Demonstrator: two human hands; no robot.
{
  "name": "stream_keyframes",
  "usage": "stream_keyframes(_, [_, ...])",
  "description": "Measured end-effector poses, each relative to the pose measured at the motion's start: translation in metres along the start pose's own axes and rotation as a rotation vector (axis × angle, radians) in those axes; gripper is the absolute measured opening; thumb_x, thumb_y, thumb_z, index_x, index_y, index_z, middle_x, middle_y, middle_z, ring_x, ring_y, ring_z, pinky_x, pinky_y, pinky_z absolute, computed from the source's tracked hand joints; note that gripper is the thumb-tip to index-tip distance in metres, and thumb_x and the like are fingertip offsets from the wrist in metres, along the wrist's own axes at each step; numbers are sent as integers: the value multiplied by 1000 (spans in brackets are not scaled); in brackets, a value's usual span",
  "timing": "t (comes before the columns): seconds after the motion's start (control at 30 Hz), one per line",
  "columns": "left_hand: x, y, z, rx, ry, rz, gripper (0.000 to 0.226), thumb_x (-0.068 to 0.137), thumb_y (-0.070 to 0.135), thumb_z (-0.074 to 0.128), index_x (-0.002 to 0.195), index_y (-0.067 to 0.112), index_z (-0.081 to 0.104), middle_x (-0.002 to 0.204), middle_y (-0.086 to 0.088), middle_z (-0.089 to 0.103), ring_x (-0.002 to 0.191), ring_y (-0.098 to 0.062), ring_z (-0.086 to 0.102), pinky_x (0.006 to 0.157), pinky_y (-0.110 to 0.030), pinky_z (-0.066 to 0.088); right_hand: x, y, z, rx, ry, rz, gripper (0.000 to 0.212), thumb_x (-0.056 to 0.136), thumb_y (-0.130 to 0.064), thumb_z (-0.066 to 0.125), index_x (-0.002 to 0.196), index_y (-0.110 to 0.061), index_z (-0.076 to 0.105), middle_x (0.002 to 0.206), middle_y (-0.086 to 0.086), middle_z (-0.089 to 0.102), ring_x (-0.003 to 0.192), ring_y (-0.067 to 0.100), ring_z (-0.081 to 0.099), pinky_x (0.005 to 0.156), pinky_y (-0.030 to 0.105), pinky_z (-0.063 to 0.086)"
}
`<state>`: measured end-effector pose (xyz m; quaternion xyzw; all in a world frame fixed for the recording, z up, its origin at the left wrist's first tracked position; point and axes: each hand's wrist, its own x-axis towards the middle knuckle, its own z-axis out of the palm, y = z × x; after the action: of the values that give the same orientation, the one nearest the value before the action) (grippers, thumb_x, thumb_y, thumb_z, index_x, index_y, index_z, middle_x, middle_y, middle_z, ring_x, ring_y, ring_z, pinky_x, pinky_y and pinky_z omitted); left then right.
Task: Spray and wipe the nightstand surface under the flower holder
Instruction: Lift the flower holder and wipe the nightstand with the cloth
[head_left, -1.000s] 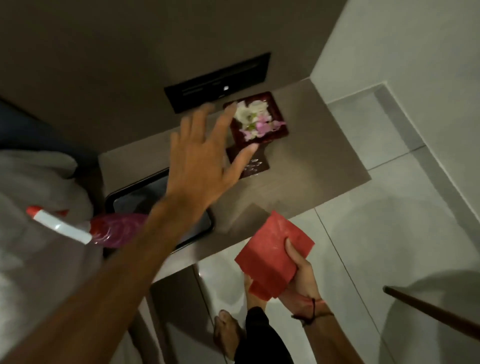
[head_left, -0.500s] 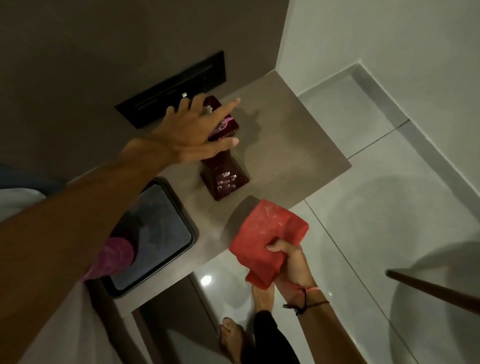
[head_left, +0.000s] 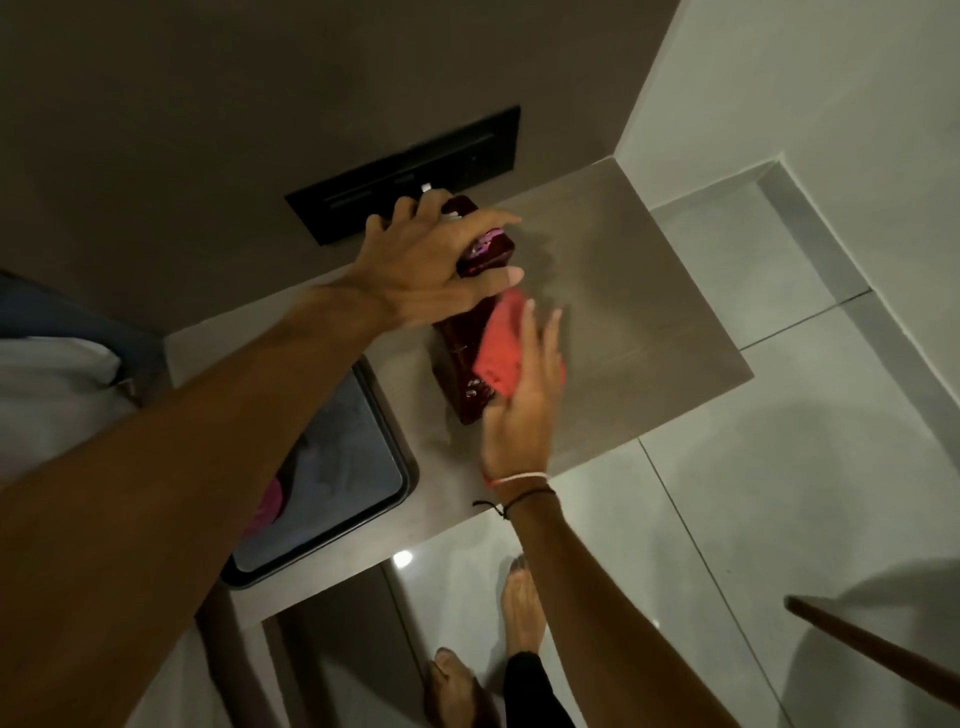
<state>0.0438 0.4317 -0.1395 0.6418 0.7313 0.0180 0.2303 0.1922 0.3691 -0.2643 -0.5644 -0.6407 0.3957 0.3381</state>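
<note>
Left hand (head_left: 436, 270): clamped over top of holder (head_left: 465, 338), fingers spread across the rim, thumb down the near side. Grip closed on the holder.

Right hand (head_left: 519, 395): fingers extended and blurred, cloth (head_left: 501, 348) pressed under the palm against the holder's right face. Cloth held; flat press or proper grasp not discernible through the blur.

Holder: dark red, glossy, tall and squarish. Long axis leaning in this wide-angle view, top toward the far wall, base toward the near edge; true tilt versus lens effect not determinable. Pink petals just visible at the top, under the left fingers.

Nightstand (head_left: 649, 322): holder standing near the centre of the top, left of the bare stretch. Base appears to be in contact with the surface; not confirmed as lifted.

Governing relation: patch to be cleaned lies directly under the holder's base, down and toward the near edge from the left hand, immediately left of the right hand. Right hand and cloth nearer to that patch. Left hand placed to lift or tip.

Judgement: holder to go up or aside first, cloth then to slide left beneath.

Tray (head_left: 332, 483): on the left part of the nightstand, dark. Something pink at its left edge, mostly hidden by the left arm; not identifiable. No spraying evident on the surface.
</note>
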Motion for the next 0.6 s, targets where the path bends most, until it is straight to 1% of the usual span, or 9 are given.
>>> stream_keyframes(0.1, [3, -3, 0, -28, 2, -10, 64, 88, 70, 55, 148, 52, 39, 161, -14, 33, 147, -42, 31, 117, -66, 23, -18, 19, 18, -377, -132, -114, 80, 87, -25, 39, 160, -19, 6, 169, 16, 15, 157, 35, 10, 126, 60, 16])
stream_keyframes(0.17, [5, -5, -2, -52, 1, -10, 62, 88, 70, 56, 146, 53, 41, 160, -15, 34, 147, -42, 31, 116, -65, 23, -32, 30, 20, -528, -154, -154, 75, 92, -30, 38, 161, -17, 11, 168, 19, 17, 157, 38, 11, 126, 58, 18])
stream_keyframes(0.23, [5, -4, -3, -60, -5, -2, 61, 87, 69, 56, 145, 53, 42, 159, -15, 35, 146, -42, 32, 116, -65, 23, -51, 41, 15, -612, -182, -226, 75, 94, -25, 52, 160, -17, 18, 167, 19, 21, 156, 38, 18, 124, 58, 25])
stream_keyframes(0.33, [3, -1, -2, -34, -9, 28, 62, 88, 67, 57, 146, 51, 42, 157, -16, 36, 144, -41, 33, 116, -65, 24, -80, 53, -2, -558, -316, -308, 90, 79, -8, 77, 156, -16, 31, 163, 15, 34, 149, 37, 35, 117, 61, 36])
stream_keyframes(0.4, [3, 1, -3, -32, -12, 33, 62, 89, 66, 58, 147, 51, 42, 156, -16, 36, 144, -41, 33, 116, -65, 24, -95, 55, -19, -290, -369, -159, 75, 87, -7, 66, 155, -19, 36, 163, 7, 35, 148, 32, 39, 114, 58, 43])
stream_keyframes(0.43, [3, 0, -4, -36, -17, 30, 62, 89, 65, 58, 147, 51, 42, 156, -15, 36, 144, -41, 33, 116, -65, 24, -98, 54, -27, -139, -316, -74, 67, 92, -12, 57, 155, -21, 36, 161, 5, 39, 145, 31, 44, 111, 52, 49])
stream_keyframes(0.5, [4, -1, -5, -40, -24, 25, 62, 89, 65, 58, 147, 50, 42, 157, -15, 36, 144, -41, 33, 116, -64, 24, -84, 41, -34, 65, -28, 25, 59, 96, -22, 48, 154, -23, 37, 153, 6, 46, 133, 27, 56, 103, 37, 55])
stream_keyframes(0.57, [5, -3, -4, -41, -18, 25, 62, 89, 65, 57, 147, 52, 41, 159, -15, 35, 146, -41, 31, 116, -64, 23, -53, 30, -26, 68, 169, 34, 64, 95, -18, 47, 156, -27, 30, 159, 7, 40, 142, 25, 47, 111, 35, 50])
stream_keyframes(0.6, [5, -3, -4, -43, -11, 25, 62, 89, 66, 57, 147, 53, 41, 160, -14, 34, 146, -41, 31, 116, -64, 22, -36, 22, -15, 6, 157, 29, 70, 93, -15, 46, 157, -30, 24, 164, 6, 31, 149, 25, 37, 116, 41, 46])
